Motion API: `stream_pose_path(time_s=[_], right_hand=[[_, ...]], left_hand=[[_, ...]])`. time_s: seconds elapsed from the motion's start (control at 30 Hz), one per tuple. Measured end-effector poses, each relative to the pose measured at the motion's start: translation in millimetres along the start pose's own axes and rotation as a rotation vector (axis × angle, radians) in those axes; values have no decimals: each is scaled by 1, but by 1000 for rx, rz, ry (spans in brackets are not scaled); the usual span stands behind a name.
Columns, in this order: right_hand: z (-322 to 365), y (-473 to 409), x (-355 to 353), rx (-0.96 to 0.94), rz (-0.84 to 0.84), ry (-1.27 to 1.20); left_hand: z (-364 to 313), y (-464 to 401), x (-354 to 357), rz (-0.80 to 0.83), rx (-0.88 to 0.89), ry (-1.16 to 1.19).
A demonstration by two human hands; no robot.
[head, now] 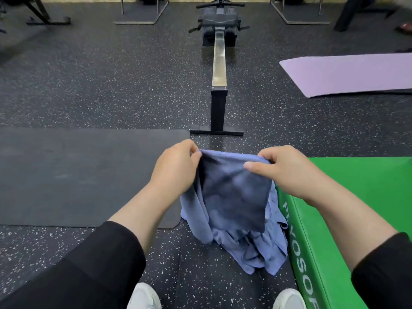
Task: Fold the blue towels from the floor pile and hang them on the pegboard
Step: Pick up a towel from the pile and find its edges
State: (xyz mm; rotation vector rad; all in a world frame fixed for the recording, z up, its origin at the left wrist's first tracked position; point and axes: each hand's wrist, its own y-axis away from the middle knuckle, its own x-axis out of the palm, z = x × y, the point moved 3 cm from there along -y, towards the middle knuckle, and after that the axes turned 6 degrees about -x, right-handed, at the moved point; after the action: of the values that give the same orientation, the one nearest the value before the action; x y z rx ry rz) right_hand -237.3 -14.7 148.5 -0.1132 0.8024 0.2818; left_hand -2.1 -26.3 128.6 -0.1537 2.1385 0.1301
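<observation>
The blue towel (231,192) is soft matt cloth, as is the crumpled towel pile (252,248). The floor (89,85) is speckled matt rubber. The black mat (78,175) looks smooth and dull. The green plyo box (356,197) has smooth, faintly glossy vinyl. The rowing machine rail (219,65) is shiny brushed metal.

2 hands (176,166), 1 held towel (234,192), 1 towel pile (252,248), 2 mats (347,74), 1 rower (219,63), 1 plyo box (356,197).

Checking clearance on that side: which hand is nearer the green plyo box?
Right. The right hand pinches the blue towel beside the green plyo box; the left hand holds the towel's far corner.
</observation>
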Motion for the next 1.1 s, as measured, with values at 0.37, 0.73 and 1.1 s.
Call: stream_pose_path(time_s=[0.37,0.73,1.1], right_hand=[[-3,-3,20,143,-22,-488],[16,0,35,195,23,-670],[14,0,44,310,32,-860]], left_hand=[[-27,20,6,152,118,256],[-43,34,17,107,212,377],[-47,42,20,-35,164,490]])
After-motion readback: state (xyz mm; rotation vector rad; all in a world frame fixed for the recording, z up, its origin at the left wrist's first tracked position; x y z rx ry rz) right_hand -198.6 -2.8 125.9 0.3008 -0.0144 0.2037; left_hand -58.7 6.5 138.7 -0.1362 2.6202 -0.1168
